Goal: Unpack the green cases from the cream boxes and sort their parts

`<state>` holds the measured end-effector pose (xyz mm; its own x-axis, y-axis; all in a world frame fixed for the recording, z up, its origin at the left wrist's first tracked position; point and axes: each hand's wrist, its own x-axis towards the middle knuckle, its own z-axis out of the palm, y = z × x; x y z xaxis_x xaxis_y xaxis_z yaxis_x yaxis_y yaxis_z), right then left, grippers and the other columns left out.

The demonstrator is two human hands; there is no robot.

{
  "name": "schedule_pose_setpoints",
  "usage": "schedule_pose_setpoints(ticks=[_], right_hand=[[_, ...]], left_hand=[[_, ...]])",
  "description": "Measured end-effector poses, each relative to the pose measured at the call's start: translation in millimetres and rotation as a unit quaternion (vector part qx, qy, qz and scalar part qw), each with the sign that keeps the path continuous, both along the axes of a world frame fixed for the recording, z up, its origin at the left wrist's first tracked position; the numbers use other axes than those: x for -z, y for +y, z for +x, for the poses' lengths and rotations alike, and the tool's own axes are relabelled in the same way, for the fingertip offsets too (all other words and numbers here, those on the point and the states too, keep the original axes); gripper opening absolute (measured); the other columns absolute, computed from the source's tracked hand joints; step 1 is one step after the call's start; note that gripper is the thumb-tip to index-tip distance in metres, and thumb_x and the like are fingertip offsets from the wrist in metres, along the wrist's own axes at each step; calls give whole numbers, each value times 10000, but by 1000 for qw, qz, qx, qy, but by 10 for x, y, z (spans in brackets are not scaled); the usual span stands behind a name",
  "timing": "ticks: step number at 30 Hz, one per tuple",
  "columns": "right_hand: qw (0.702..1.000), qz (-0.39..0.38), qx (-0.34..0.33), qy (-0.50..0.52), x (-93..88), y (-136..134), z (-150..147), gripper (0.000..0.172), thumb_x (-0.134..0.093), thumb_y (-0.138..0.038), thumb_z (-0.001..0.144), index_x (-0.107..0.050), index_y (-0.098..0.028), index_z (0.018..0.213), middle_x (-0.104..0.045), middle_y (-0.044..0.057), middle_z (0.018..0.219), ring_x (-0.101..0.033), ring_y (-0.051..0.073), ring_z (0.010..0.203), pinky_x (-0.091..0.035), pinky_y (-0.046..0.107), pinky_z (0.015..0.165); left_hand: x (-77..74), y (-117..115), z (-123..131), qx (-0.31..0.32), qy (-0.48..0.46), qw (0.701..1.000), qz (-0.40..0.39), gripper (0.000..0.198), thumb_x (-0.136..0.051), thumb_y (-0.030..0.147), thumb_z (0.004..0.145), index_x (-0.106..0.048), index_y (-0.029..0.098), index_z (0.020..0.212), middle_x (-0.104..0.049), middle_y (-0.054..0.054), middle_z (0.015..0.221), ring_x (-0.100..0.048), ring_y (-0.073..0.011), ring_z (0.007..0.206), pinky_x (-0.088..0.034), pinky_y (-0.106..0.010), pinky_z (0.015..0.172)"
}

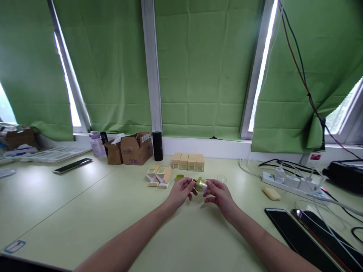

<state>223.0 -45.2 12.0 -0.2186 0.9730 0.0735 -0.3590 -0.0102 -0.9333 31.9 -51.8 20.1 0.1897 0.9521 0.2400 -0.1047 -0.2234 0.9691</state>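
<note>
Green jar [201, 184]; right grip [222, 196]: holding it; left grip [179, 192]: beside it, closure unclear

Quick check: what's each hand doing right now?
Right hand: closed on the small green-and-silver container.
Left hand: fingers curled in at the container's other end; too small to tell exactly what they grip.

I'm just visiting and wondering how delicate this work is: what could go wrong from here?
The green container is held at the fingertips of the left hand and right hand, above the table, so it might slip and drop.

The clear piece lies just beyond the right hand and is hard to see; it could be knocked.

The two open boxes near the left hand might get bumped.
</note>
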Motion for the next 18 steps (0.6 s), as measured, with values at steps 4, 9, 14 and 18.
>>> schedule_pose_setpoints(ticks=[4, 9, 14, 18], right_hand=[[997, 46, 50, -49, -33, -29, -22, 628, -889, -590, 657, -660, -181, 1075, -713, 36, 885, -647, 134, 569, -604, 296, 510], [986, 120, 79, -90, -14, -51, -49, 645, -864, -530, 701, -602, -234, 1211, -681, 95, 1198, -722, 186, 744, -613, 298, 537], [968, 203, 94, -117, -21, -131, -59, 544, -818, -383, 774, -590, -277, 1257, -635, 99, 1336, -672, 222, 960, -630, 334, 673], [946, 257, 111, -162, -47, -225, -63, 514, -740, -262, 831, -563, -303, 1312, -623, 89, 1360, -639, 249, 1080, -615, 361, 778]], left_hand=[[11, 4, 3, -12, -12, 1000, -2, 493, -814, 580, 773, -637, 146, 926, -717, -65, 825, -681, -165, 690, -516, -256, 555], [71, 42, 0, -28, -42, 999, 12, 458, -875, 503, 718, -617, 159, 872, -764, -80, 907, -719, -191, 784, -608, -354, 738], [65, 51, -2, -51, -57, 996, 42, 401, -918, 394, 666, -618, 171, 812, -782, -83, 981, -749, -220, 895, -603, -396, 891], [11, 6, 10, -59, -64, 994, 58, 369, -922, 359, 664, -630, 169, 786, -786, -114, 1045, -746, -248, 994, -580, -418, 964]])
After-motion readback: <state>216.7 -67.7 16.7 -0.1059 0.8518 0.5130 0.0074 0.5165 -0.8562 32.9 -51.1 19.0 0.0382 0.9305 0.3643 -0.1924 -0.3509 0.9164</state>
